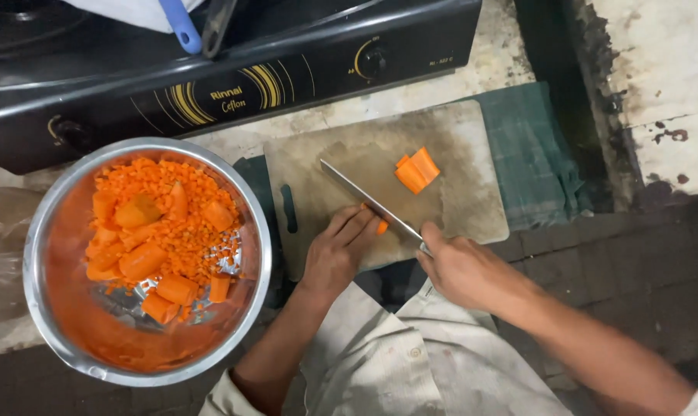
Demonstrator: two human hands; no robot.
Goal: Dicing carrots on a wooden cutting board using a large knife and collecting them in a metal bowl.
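From the head camera, looking straight down, both forearms reach forward from the bottom of the frame onto a worn cutting board (457, 196) that lies on a green cloth (534, 154).

The left hand (339, 250) rests palm down on the near edge of the board, fingers curled and pressed together over a small carrot piece (381, 226), of which only an orange tip shows past the fingertips. The wrist is bent slightly, and the forearm runs back toward the lower left.

The right hand (464, 270) is wrapped tight around the handle of a knife (368, 200), the handle itself hidden in the fist. The blade slants up and to the left across the board, its edge lying right against the left fingertips and the carrot piece. The right forearm stretches off to the lower right corner.

Farther up the board, well apart from both hands, lie a few carrot slabs (417, 170) stacked together.

Left of the board stands a steel bowl (56, 208) filled with diced carrot and larger chunks. Behind it sits a black gas stove (287, 69).
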